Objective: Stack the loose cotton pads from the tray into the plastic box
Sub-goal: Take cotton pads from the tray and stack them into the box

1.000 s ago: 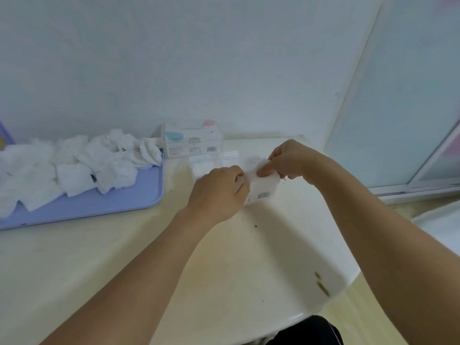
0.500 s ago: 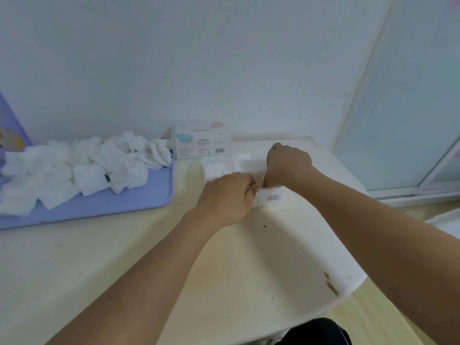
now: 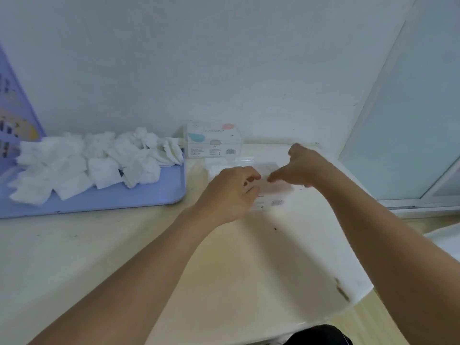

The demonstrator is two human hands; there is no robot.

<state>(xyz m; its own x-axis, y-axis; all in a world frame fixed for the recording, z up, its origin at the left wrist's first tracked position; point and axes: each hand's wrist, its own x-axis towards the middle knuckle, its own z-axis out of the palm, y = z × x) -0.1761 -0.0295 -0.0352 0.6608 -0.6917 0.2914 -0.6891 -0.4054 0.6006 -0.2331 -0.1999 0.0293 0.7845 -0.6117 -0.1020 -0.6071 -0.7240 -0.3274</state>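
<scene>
I see both hands over the clear plastic box [image 3: 270, 195], which sits on the cream worktop [image 3: 139, 257] just right of the lilac tray [image 3: 119, 199]. The left hand [image 3: 230, 192] hangs over the box's near left corner with its fingers curled; motion blur keeps me from telling whether its grip closes on anything. The right hand [image 3: 302, 165] hovers above the box's far right side, fingers bent down and loose, its grip released and holding nothing. White cotton pads [image 3: 216, 168] show inside the box at its left end. The loose cotton pads [image 3: 99, 160] lie heaped across the tray. A second, closed labelled box [image 3: 214, 143] stands against the wall behind the clear one.
</scene>
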